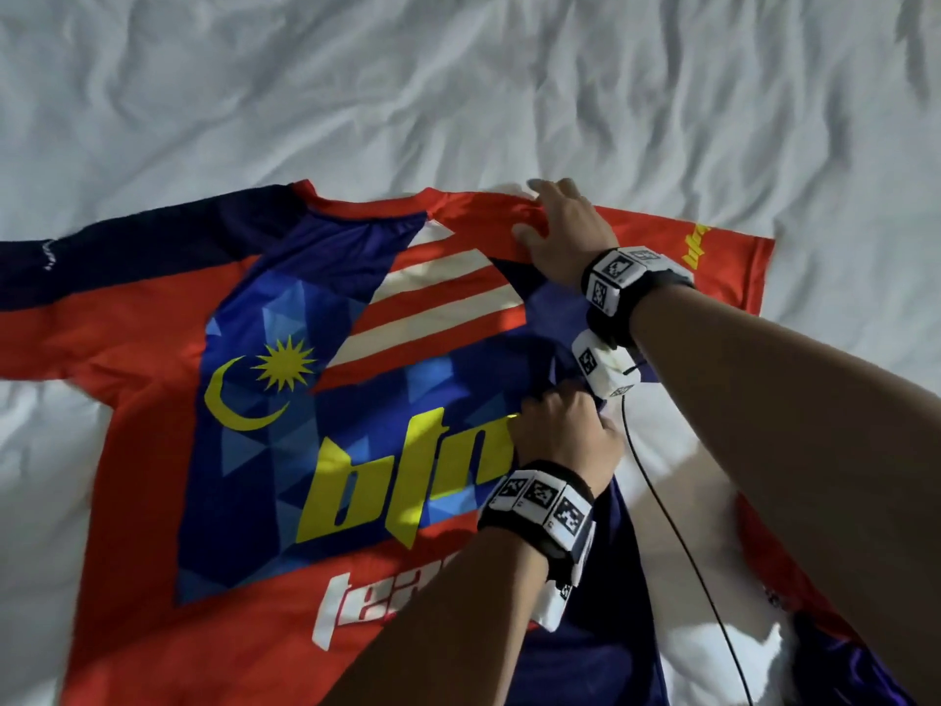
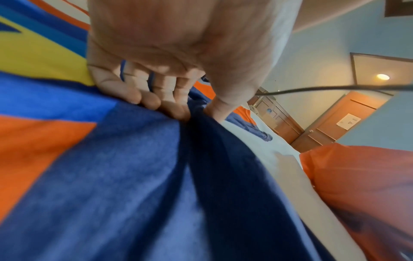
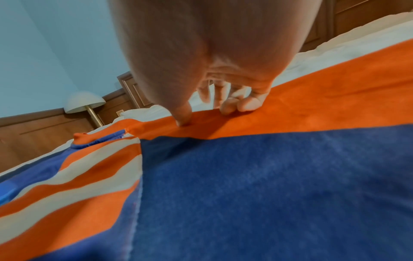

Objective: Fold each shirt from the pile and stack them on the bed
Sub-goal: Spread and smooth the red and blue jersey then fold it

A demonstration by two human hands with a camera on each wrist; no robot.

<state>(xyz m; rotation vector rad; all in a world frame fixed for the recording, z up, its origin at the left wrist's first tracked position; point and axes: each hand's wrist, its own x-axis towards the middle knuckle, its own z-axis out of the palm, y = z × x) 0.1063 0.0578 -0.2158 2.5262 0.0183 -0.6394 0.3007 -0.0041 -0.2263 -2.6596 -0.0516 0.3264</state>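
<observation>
A red and blue jersey [image 1: 214,379] with a flag print and yellow letters lies spread, print up, on the white bed [image 1: 458,94]. Its right side is partly folded over. My left hand [image 1: 565,430] pinches a ridge of blue cloth [image 2: 201,141] near the shirt's middle right, fingers [image 2: 156,102] curled against the thumb. My right hand [image 1: 560,221] is at the red shoulder edge [image 3: 245,120] by the collar, thumb and curled fingers [image 3: 243,105] gripping the cloth. More red and purple cloth [image 1: 814,629] lies at the lower right.
Wrinkled white sheet surrounds the shirt on all sides. A black cable [image 1: 677,527] runs from my right wrist down over the bed. A lamp [image 3: 85,104] and wooden panelling [image 3: 44,130] stand past the bed, a wooden door [image 2: 339,116] on the other side.
</observation>
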